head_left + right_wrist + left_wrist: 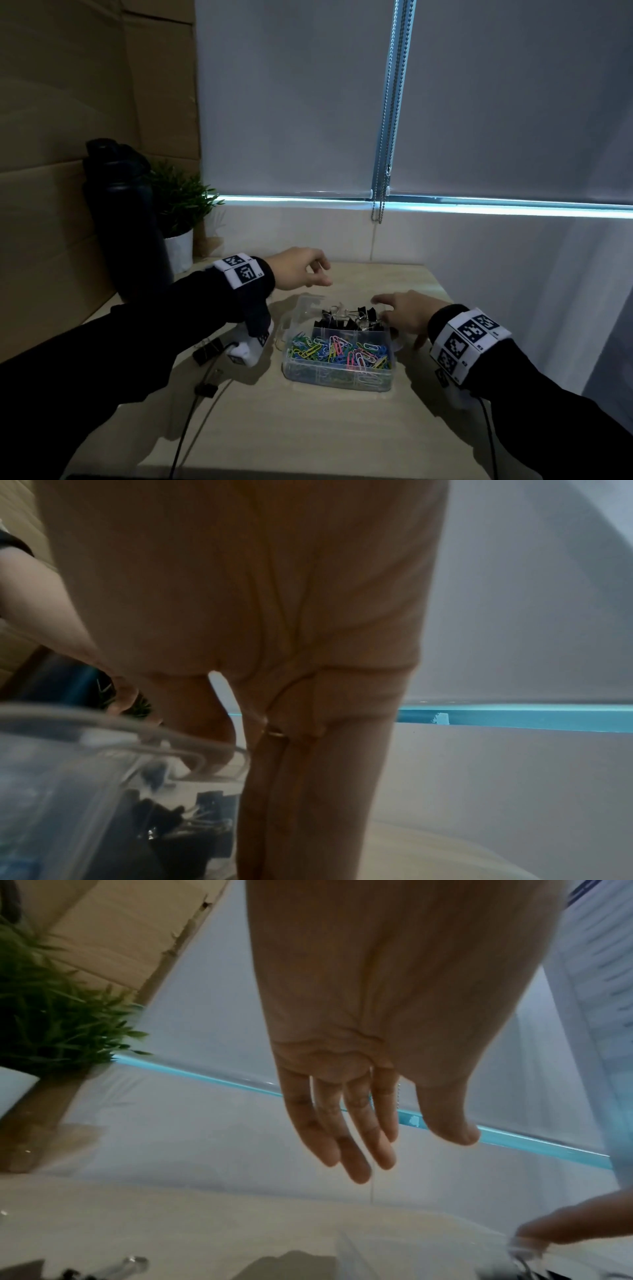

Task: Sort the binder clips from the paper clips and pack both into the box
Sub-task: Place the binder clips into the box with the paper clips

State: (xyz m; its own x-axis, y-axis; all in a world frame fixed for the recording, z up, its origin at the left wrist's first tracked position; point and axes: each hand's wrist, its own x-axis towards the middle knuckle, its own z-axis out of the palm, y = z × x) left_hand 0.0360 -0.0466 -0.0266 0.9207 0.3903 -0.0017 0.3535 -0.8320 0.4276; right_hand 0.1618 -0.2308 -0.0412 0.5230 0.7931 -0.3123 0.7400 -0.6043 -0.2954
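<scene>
On wooden table: clear plastic box (337, 371); left hand (298, 269) relaxed, empty; right hand (406, 313) spread.

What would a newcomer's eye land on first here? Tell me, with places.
First, the colourful paper clips filling the near compartment of the clear box at the table's centre, with black binder clips heaped in the compartment behind. Next, the two hands: the left hand hovers open past the box's far left corner, the right hand reaches to its far right edge. Two stray binder clips lie on the table left of the box.
</scene>
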